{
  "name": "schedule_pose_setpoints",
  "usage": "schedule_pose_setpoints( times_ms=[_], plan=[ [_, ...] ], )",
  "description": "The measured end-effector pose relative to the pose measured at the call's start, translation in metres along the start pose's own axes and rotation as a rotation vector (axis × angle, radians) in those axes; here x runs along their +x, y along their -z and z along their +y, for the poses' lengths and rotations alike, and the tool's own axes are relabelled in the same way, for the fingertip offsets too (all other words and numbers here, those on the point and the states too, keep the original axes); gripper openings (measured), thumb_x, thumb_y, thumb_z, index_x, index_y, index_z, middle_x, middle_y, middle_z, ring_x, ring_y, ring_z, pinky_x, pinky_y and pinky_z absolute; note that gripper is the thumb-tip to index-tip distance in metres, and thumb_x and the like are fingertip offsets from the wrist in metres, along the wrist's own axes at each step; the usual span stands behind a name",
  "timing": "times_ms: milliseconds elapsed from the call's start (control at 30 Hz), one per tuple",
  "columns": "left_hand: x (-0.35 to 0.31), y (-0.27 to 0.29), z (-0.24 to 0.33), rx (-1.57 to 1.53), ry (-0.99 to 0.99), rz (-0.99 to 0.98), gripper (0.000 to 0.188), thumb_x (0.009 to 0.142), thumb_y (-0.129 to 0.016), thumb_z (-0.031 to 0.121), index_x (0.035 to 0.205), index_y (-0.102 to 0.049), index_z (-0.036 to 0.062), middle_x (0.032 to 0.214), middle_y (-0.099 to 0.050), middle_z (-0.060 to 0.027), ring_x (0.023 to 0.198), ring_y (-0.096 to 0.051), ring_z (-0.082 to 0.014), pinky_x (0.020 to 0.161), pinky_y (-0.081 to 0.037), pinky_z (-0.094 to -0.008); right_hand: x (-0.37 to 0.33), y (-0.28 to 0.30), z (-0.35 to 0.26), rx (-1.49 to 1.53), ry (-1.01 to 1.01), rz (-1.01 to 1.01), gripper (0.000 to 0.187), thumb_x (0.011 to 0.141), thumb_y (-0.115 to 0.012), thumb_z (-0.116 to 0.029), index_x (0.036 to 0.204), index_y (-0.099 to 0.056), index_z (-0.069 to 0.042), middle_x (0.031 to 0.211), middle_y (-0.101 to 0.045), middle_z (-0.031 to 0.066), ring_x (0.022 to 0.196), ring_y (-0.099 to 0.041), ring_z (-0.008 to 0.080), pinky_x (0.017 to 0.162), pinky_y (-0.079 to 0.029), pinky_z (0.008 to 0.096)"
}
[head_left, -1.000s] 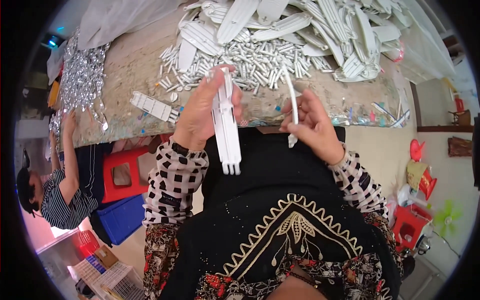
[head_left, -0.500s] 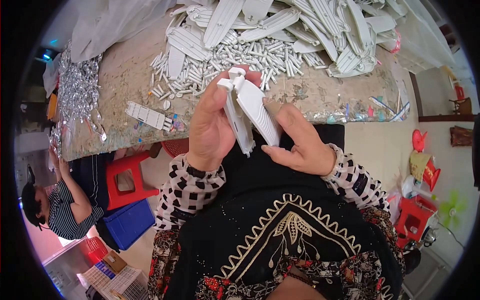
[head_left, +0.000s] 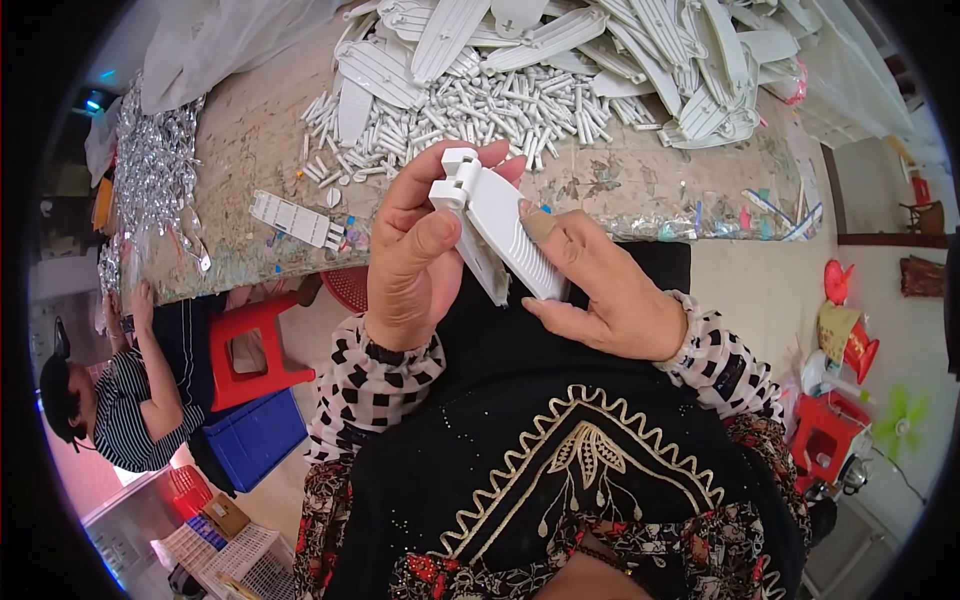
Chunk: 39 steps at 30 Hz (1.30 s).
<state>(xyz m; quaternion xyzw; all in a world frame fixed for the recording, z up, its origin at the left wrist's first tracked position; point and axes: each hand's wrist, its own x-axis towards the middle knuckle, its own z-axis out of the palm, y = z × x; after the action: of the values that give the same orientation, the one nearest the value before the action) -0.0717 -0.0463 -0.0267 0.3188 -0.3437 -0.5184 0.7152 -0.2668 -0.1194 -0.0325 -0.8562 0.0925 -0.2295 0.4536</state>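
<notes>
A white hinged plastic piece (head_left: 502,213) is held between my two hands in front of the table edge. Its two panels stand slightly apart in a narrow V, joined at the blocky hinge end that points up and away from me; the right panel has a ribbed outer face. My left hand (head_left: 408,265) is closed around the hinge end, fingers behind it and thumb at its left side. From the right, my right hand (head_left: 622,295) grips the ribbed panel, with a tan wrap on one finger pressed on it and the thumb near its lower end.
On the worn table (head_left: 640,185) lie a heap of small white pins (head_left: 480,110), a pile of long white plastic panels (head_left: 560,45), a flat white part (head_left: 295,220) and silvery strips (head_left: 160,175). A co-worker (head_left: 140,405) is at the left, beside a red stool (head_left: 225,385) and blue bin (head_left: 255,445).
The piece has turned, showing more of its ribbed face, and its panels look closer together. My left thumb has slid down from the hinge end; my right hand has shifted slightly right.
</notes>
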Motion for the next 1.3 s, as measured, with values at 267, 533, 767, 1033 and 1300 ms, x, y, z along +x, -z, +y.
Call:
schedule_pose_setpoints(
  times_ms=[267, 533, 767, 1033, 1300],
  plan=[
    [-0.006, -0.008, 0.002, 0.016, -0.016, 0.08, 0.066, 0.081, -0.073, 0.03, 0.133, -0.044, 0.0025, 0.133, -0.05, -0.0235, 0.124, -0.048, -0.0416, 0.108, -0.035, -0.0545, 0.005, 0.031, -0.024, 0.016, -0.148, -0.181, 0.076, 0.081, -0.069, -0.008, 0.146, -0.031, 0.0, 0.105, -0.046, 0.0161, 0.09, -0.05, 0.0274, 0.08, -0.043, 0.0311],
    [-0.005, -0.006, 0.001, 0.004, 0.042, -0.033, 0.065, 0.083, -0.072, 0.032, 0.133, -0.044, 0.0021, 0.134, -0.048, -0.0247, 0.122, -0.049, -0.0427, 0.108, -0.036, -0.0527, 0.0, 0.019, -0.012, -0.014, -0.031, -0.129, 0.073, 0.081, -0.07, -0.008, 0.144, -0.033, 0.001, 0.105, -0.046, 0.0161, 0.091, -0.051, 0.0286, 0.079, -0.045, 0.0322],
    [-0.003, -0.02, -0.005, 0.003, -0.004, 0.147, 0.069, 0.092, -0.06, 0.036, 0.143, -0.029, 0.0015, 0.135, -0.047, -0.025, 0.123, -0.05, -0.0378, 0.106, -0.038, -0.0479, 0.008, -0.003, -0.006, -0.1, 0.028, 0.03, 0.073, 0.081, -0.068, -0.013, 0.145, -0.033, -0.004, 0.099, -0.043, 0.0161, 0.076, -0.051, 0.0297, 0.067, -0.047, 0.0352],
    [-0.006, -0.019, 0.002, 0.331, -0.023, 0.067, 0.06, 0.099, -0.048, 0.02, 0.147, -0.019, -0.0001, 0.132, -0.05, -0.0229, 0.113, -0.057, -0.0261, 0.096, -0.047, -0.0363, 0.014, -0.014, -0.008, -0.173, -0.046, 0.022, 0.073, 0.082, -0.071, -0.014, 0.143, -0.035, 0.001, 0.115, -0.046, 0.0189, 0.098, -0.052, 0.0313, 0.082, -0.046, 0.0329],
    [-0.021, -0.004, 0.005, 0.86, 0.086, -0.263, 0.058, 0.083, -0.069, 0.014, 0.126, -0.032, 0.0018, 0.108, -0.06, -0.0173, 0.09, -0.063, -0.0203, 0.077, -0.05, -0.0324, 0.021, 0.027, -0.018, -0.201, 0.212, 0.203, 0.037, 0.085, -0.068, -0.012, 0.118, -0.058, 0.001, 0.111, -0.054, 0.0164, 0.095, -0.055, 0.0277, 0.082, -0.044, 0.0346]
  ],
)
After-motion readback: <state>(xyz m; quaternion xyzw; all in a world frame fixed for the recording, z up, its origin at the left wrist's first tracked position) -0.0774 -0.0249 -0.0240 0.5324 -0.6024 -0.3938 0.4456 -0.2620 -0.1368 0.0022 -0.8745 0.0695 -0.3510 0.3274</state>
